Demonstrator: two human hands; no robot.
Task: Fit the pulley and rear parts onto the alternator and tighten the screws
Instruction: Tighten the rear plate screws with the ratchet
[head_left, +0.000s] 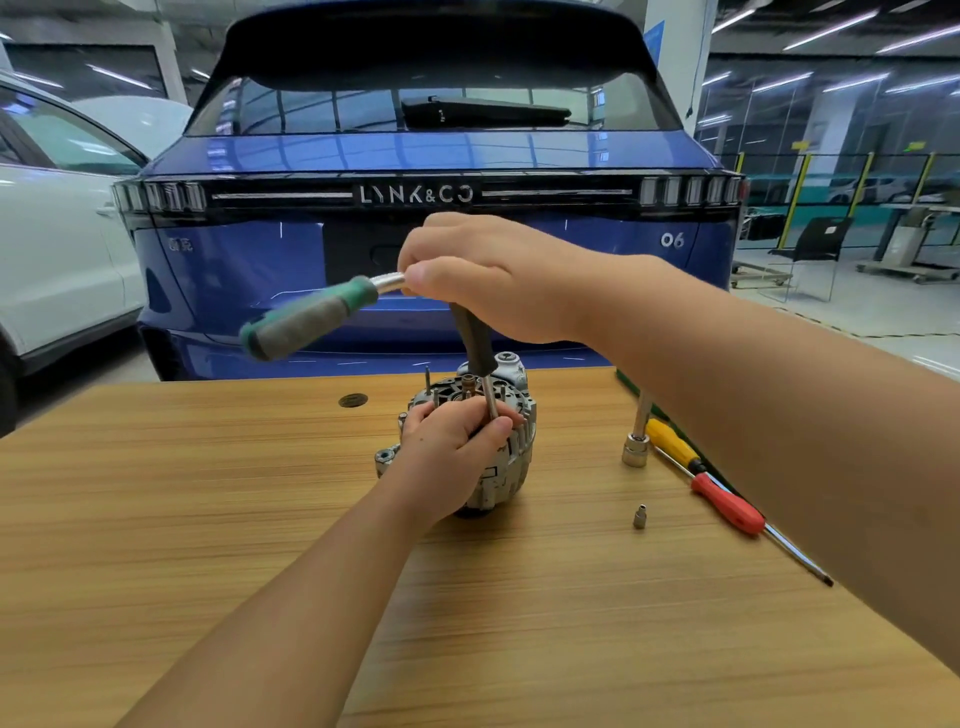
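On the wooden table (208, 519): the alternator (498, 447) stands on end near the far edge, rear face up, with studs and terminals projecting from its top.
Left hand (452, 457): wraps the near side of the housing; fingers curl around the body, thumb and fingertips closing by the lower end of the tool shaft to steady it.
Right hand (478, 275): closes from above over the head of a ratchet wrench (311, 317); the green-and-grey handle sticks out to the left, and a dark extension shaft (478, 353) drops from the hand to the alternator's top.
Fastener: hidden behind the left fingers; whether the socket is seated on it cannot be told.
Stage (judged): tightening a rear screw; neither the pulley nor a rear cover is visible.
Idle tools, right of the alternator: an upright socket on a bar (636, 441), a small loose socket (640, 517), a yellow-handled screwdriver (670, 444) and a red-handled screwdriver (727, 504), well apart from the work.
Risk 1: the shaft leans; a tilted drive could slip off and round the screw head.
Risk 2: the left fingers sit beside the tip, so a slip could pinch them.
Risk 3: the alternator balances on end; side force from the handle could tip it.
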